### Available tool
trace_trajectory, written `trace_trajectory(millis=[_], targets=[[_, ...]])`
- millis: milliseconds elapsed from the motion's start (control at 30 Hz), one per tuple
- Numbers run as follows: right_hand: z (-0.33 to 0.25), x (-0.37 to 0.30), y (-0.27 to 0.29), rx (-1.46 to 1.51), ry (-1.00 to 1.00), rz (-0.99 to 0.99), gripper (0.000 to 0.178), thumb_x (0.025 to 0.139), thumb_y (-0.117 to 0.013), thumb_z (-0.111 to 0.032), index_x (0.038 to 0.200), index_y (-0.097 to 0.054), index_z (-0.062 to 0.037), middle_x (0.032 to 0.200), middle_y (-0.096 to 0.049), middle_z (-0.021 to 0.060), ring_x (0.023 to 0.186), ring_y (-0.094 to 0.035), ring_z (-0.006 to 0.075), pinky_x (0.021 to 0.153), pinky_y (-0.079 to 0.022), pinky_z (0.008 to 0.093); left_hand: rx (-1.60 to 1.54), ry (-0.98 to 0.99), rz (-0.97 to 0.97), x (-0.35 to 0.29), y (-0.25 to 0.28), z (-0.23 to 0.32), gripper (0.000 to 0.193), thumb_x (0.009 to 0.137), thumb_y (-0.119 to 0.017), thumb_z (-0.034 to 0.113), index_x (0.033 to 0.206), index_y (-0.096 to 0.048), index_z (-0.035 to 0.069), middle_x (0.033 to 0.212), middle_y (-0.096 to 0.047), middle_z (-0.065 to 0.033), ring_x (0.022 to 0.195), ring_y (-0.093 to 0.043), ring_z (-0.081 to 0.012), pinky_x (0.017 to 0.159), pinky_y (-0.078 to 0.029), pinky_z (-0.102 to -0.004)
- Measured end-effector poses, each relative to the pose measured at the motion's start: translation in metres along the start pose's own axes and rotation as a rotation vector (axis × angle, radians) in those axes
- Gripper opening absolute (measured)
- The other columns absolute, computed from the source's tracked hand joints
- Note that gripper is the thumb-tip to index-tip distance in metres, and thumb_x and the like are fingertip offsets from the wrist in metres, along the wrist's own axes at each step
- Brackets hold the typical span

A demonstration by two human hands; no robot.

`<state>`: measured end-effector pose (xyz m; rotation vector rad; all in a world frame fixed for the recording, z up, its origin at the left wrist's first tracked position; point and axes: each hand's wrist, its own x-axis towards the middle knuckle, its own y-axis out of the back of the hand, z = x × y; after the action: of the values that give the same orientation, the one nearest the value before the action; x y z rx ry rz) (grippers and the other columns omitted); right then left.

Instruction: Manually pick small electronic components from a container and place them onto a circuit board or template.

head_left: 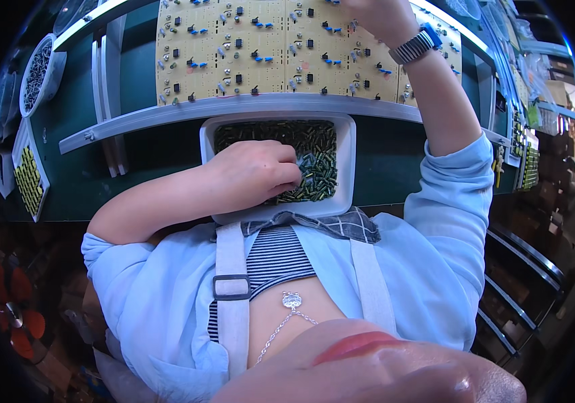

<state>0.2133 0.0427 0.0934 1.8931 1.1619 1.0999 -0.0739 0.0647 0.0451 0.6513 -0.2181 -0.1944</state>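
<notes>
Cool light bathes a white tray [346, 161] as fisheye distortion bows the metal rail [274, 103] beyond it; glare burns far to its right.

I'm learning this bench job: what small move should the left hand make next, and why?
Probably have the left hand pinch and lift a few of the small green parts from the white tray: it is down at them, while the right hand is up over the tan boards, partly out of view.

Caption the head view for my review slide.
Left hand in a white tray of small green parts; right hand, partly cut off, over tan circuit boards.
</notes>
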Motion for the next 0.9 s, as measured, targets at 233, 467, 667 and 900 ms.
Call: trace_trajectory(millis=[233, 467, 667, 900], targets=[[-0.005, 0.003, -0.002, -0.103, 0.002, -0.024, 0.023, 0.088, -0.067, -0.021, 0.082, -0.068, 0.0006, 0.082, -0.064, 0.0178, 0.080, -0.062, 0.0345, 0.072, -0.049, 0.0408, -0.023, 0.037, 0.012, -0.005, -0.002, -0.004, 0.012, 0.080, -0.072, 0.010, 0.092, -0.070, 0.008, 0.087, -0.065, -0.0078, 0.085, -0.064, -0.0270, 0.071, -0.054, -0.0380], [-0.012, 0.002, 0.000, -0.123, 0.087, -0.023, 0.019, 0.088, -0.066, -0.020, 0.085, -0.067, -0.0019, 0.086, -0.063, 0.0158, 0.083, -0.062, 0.0344, 0.075, -0.049, 0.0407, -0.036, 0.036, 0.040, -0.004, -0.003, -0.006, 0.013, 0.081, -0.069, 0.009, 0.094, -0.071, 0.008, 0.089, -0.065, -0.0082, 0.088, -0.065, -0.0282, 0.074, -0.054, -0.0396], [-0.009, 0.003, 0.004, -0.169, 0.176, -0.077, 0.014, 0.089, -0.064, -0.018, 0.088, -0.066, -0.0039, 0.088, -0.061, 0.0144, 0.085, -0.062, 0.0341, 0.076, -0.050, 0.0405, -0.026, 0.038, 0.042, -0.004, 0.002, -0.003, 0.017, 0.079, -0.071, 0.003, 0.095, -0.072, 0.007, 0.090, -0.065, -0.0081, 0.087, -0.065, -0.0270, 0.074, -0.054, -0.0375], [-0.021, 0.004, 0.006, -0.279, 0.168, -0.133, 0.014, 0.089, -0.064, -0.018, 0.088, -0.066, -0.0044, 0.088, -0.061, 0.0143, 0.085, -0.062, 0.0341, 0.076, -0.050, 0.0408, -0.008, 0.048, 0.070, -0.003, 0.008, -0.001, 0.012, 0.083, -0.068, 0.009, 0.095, -0.071, 0.007, 0.091, -0.065, -0.0089, 0.090, -0.064, -0.0291, 0.077, -0.054, -0.0393]])
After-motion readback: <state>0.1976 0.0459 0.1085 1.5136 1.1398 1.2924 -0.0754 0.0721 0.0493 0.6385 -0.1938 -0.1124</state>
